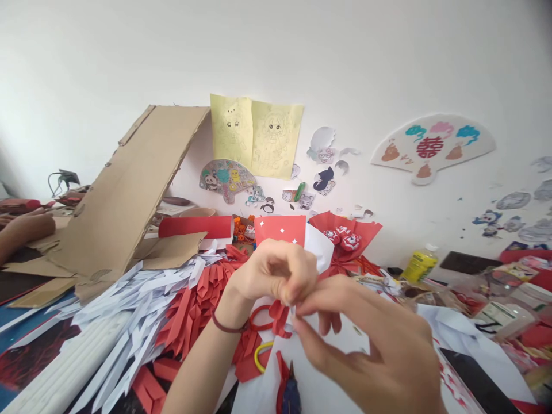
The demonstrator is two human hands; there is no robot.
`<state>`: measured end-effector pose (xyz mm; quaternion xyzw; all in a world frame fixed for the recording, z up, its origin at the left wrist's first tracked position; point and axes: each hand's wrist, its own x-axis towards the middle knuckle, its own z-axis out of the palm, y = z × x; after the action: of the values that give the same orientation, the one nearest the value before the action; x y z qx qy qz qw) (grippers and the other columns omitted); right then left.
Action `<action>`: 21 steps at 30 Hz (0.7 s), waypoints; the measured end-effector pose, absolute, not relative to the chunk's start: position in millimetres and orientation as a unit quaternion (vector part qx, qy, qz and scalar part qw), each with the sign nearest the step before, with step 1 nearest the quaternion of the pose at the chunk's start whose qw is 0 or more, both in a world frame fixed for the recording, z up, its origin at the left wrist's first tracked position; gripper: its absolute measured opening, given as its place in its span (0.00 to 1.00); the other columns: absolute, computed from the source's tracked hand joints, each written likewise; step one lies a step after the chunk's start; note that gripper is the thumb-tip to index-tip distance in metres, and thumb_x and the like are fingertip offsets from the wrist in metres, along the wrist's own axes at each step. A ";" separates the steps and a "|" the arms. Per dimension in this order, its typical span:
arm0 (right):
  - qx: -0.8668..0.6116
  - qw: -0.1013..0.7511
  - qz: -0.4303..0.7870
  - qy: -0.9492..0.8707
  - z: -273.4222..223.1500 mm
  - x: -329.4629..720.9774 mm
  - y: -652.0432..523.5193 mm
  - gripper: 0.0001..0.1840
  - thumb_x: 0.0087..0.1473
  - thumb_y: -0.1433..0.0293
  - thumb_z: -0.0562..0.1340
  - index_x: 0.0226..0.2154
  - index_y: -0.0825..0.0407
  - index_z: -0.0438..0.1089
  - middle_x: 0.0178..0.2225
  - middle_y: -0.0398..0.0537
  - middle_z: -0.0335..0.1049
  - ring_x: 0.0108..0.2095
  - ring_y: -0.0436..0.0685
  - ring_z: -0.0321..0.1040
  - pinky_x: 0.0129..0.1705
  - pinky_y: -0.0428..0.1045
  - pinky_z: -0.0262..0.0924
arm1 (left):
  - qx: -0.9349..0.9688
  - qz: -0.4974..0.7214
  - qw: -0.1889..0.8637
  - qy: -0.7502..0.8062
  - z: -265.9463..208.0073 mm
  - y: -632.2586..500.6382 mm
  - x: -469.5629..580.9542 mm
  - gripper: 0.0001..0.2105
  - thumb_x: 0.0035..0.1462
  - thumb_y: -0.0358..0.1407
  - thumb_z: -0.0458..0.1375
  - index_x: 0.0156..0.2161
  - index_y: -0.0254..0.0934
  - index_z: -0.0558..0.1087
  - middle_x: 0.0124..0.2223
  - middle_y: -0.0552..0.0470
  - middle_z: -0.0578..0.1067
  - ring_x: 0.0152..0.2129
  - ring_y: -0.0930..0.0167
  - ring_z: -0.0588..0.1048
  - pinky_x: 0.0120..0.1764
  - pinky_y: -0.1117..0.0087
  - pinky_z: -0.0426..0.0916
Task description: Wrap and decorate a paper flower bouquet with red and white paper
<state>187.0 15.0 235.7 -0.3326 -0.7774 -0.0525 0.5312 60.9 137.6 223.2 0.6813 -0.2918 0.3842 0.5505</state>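
Fingers of the left hand curl inward and pinch tight on a small white paper-like sliver, just below the centre of the frame. Its forearm rises from the bottom edge, wrist bent, with a thin dark red band around it. From the lower right, the right hand reaches across, palm down, its index finger and thumb narrowed at the same sliver; whether they grip it or only touch it, I cannot tell. The 2 hands meet at their fingertips.

Behind them, a small brown box holds bright orange pieces. Right of centre, a flared red paper wrapper encloses round red-and-white pieces. A yellow bottle with a white cap leans farther right. Near the right edge lies a clear plastic container, its contents too unclear to tell.

Heaped white paper strips and folded red paper strips fill the lower left. At the far left edge shows another person's hand.
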 end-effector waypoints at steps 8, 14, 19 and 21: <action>-0.394 0.540 0.095 -0.738 242.5 214.1 32.0 0.05 0.54 0.76 0.64 0.32 0.48 0.71 0.26 0.38 0.70 0.23 0.47 0.64 0.28 0.44 0.62 | 0.717 0.400 0.571 -0.028 237.8 120.9 51.6 0.08 0.61 0.35 0.61 0.33 0.34 0.69 0.30 0.55 0.67 0.24 0.78 0.63 0.26 0.76 0.57; -0.407 0.547 0.142 -0.717 242.4 223.8 35.8 0.06 0.53 0.76 0.64 0.31 0.49 0.72 0.28 0.39 0.69 0.25 0.47 0.65 0.28 0.44 0.61 | 0.718 0.389 0.577 0.024 241.3 112.6 54.1 0.07 0.62 0.34 0.61 0.34 0.34 0.68 0.30 0.56 0.67 0.25 0.78 0.64 0.29 0.77 0.61; -0.415 0.537 0.175 -0.713 242.0 229.2 37.9 0.04 0.55 0.74 0.64 0.31 0.49 0.72 0.27 0.39 0.69 0.24 0.47 0.64 0.25 0.44 0.59 | 0.722 0.387 0.572 0.051 244.9 106.5 53.7 0.08 0.62 0.35 0.61 0.34 0.34 0.68 0.29 0.57 0.68 0.25 0.79 0.65 0.29 0.77 0.62; -0.417 0.537 0.187 -0.709 241.8 229.7 38.7 0.03 0.55 0.73 0.65 0.30 0.50 0.72 0.26 0.40 0.69 0.23 0.47 0.64 0.25 0.44 0.59 | 0.724 0.387 0.569 0.059 245.5 105.5 53.6 0.08 0.62 0.35 0.61 0.34 0.34 0.68 0.29 0.56 0.68 0.25 0.79 0.66 0.28 0.77 0.62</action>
<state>229.7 38.7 241.8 -0.4166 -0.7092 0.1870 0.5371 53.6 105.5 245.5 0.7238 0.0588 0.3866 0.5685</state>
